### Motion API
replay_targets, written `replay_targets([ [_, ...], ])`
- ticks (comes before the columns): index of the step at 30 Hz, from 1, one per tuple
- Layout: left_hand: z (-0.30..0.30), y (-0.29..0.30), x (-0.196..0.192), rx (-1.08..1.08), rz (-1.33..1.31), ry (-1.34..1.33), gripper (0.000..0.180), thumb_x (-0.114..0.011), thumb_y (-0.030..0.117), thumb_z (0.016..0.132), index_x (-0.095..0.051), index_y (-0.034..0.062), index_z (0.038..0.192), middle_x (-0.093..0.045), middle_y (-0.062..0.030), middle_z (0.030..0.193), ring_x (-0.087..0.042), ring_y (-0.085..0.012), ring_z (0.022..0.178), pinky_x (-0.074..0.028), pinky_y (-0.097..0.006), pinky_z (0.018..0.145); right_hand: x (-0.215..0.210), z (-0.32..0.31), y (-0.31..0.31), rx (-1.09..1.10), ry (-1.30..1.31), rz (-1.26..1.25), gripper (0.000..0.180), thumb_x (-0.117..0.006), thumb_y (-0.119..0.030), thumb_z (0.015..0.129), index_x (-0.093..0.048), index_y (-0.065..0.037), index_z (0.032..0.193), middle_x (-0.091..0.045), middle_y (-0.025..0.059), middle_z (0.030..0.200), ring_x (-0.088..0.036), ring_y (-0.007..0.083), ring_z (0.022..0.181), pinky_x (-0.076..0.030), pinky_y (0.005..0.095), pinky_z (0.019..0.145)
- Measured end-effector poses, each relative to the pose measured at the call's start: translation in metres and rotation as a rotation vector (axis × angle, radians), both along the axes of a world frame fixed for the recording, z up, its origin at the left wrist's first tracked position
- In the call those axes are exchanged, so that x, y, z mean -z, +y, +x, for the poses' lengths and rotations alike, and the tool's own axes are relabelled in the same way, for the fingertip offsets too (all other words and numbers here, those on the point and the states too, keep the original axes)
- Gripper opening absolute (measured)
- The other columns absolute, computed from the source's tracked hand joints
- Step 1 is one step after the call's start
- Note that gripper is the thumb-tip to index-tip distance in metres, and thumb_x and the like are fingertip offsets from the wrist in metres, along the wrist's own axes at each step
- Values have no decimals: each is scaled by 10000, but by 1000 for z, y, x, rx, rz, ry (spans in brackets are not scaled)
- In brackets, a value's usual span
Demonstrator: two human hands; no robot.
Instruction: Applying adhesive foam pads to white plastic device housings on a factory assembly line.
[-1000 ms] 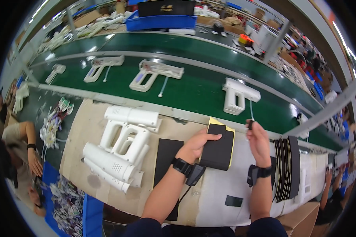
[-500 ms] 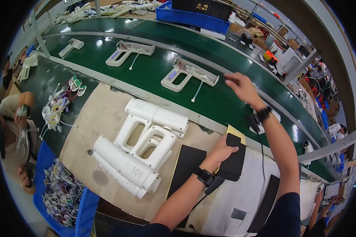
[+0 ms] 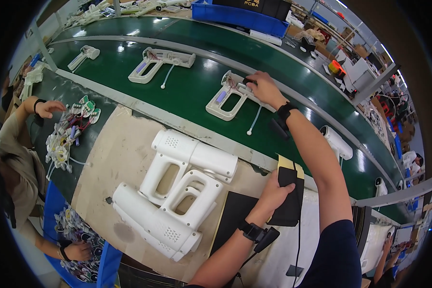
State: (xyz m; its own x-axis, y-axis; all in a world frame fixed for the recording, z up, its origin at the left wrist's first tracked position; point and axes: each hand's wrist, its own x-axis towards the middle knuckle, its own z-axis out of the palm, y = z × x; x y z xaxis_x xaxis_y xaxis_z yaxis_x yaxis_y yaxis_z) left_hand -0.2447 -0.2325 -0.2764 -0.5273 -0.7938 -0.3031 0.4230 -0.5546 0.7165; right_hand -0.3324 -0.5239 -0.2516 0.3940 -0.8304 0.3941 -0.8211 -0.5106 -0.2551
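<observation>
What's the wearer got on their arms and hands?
Both hands are bare, no gloves. The left hand has a black wrist strap with a clip and a thin dark cable trailing off. The right hand has a black wristband. A dark navy short sleeve covers the right upper arm.

White open housing half [image 3: 230,96] (wires showing) lies on green belt [image 3: 187,86].

Open casing [image 3: 228,93] on conveyor belt [image 3: 187,86]
</observation>
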Motion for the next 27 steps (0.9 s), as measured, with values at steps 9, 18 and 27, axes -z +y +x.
replay_targets([
  [9,6,-1,-7,-116,-5,-39,414,-613,-21,876,-462,4,1261,-612,-125,1123,-627,-218,994,-528,-327,829,-17,-15,23,39,-50,-158,284,-663,-157,823,-697,-7,1062,-651,204,1014,-602,392,981,-476,453,895],
  [18,12,-10,-1,-226,76,100,291,-647,45,893,-561,-15,1164,-662,-102,1003,-665,-189,839,-558,-309,713,-81,-50,187,-323,131,470,218,-620,-128,910,-674,2,1077,-667,159,951,-652,282,885,-518,361,783],
  [27,-6,-1,1,-159,-54,-88,270,-652,53,896,-571,-3,1148,-660,-85,988,-658,-153,818,-554,-284,675,-48,-88,264,-83,-41,551,217,-611,-84,903,-690,24,1074,-666,146,973,-650,285,870,-511,365,792],
])
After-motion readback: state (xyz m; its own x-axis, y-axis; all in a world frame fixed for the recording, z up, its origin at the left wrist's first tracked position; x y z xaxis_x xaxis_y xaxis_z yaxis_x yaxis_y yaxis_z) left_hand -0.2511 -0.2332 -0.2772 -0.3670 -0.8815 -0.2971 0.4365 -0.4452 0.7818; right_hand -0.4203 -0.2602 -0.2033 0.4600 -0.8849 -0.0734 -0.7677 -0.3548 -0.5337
